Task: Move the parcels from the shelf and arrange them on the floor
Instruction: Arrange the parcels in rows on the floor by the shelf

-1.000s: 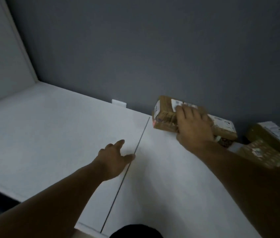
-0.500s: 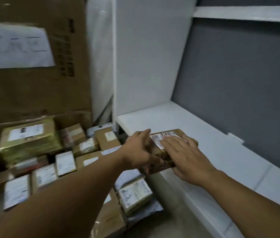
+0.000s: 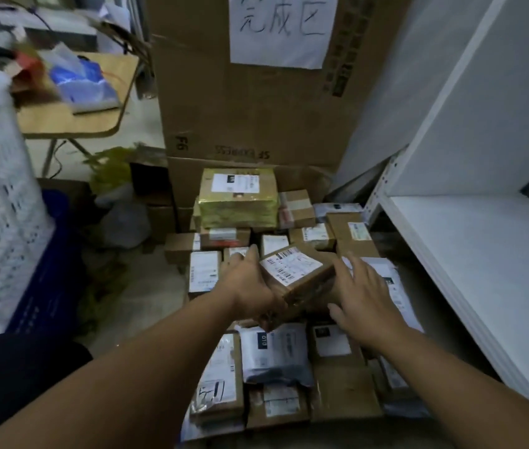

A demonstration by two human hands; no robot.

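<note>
Curled left hand (image 3: 250, 286) holding parcel (image 3: 292, 267), right hand (image 3: 366, 303) spread beside it, floor parcels (image 3: 276, 354) beneath, shelf edge (image 3: 431, 260) rightward

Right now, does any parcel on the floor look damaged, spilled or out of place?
Nothing looks damaged or spilled. The floor parcels lie flat. Only the brown parcel is askew: the left hand holds it tilted above them, with the right hand open beside it.

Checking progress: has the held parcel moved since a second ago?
Yes. The parcel has left the white shelf and is now left of it, over the floor pile.
</note>
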